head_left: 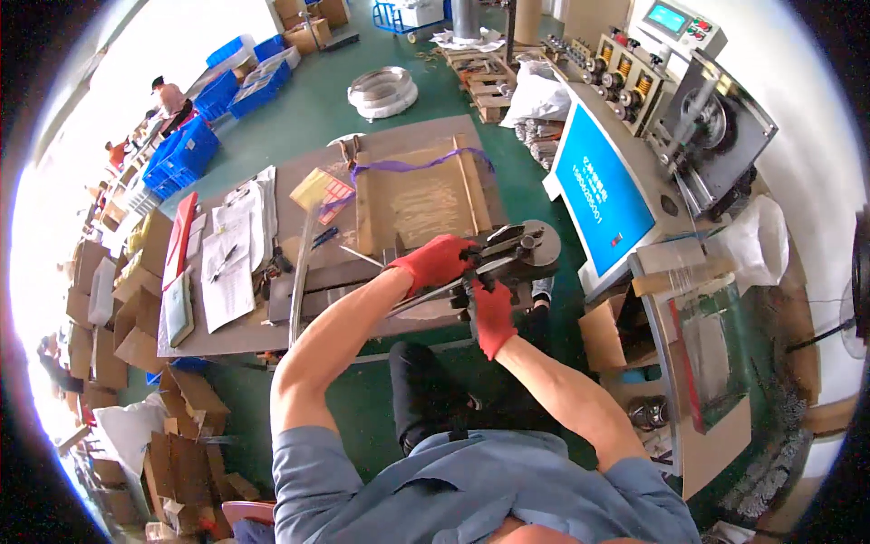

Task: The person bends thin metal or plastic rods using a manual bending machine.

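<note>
Both my hands wear red gloves with dark fingers and meet at the table's right front corner. My left hand (pixel 441 261) is closed, its fingertips beside the bending tool (pixel 527 243), which has a round metal disc (pixel 546 245) and a central post. Just below it, my right hand (pixel 490 313) is closed with its fingers upward. A thin metal rod (pixel 424 298) slants up from the lower left into my right hand's fingers. Another bright metal piece (pixel 497 265) runs from the fingers toward the post. Exactly what my left fingers grip is hidden.
On the table (pixel 299 195) lie a cardboard sheet (pixel 421 204) with a purple strap (pixel 399 164), papers (pixel 227 272), a pen and a long metal strip (pixel 301 272). A machine with a blue panel (pixel 603 190) stands right. Cartons (pixel 186 399) crowd the left; wire coils (pixel 381 91) lie beyond.
</note>
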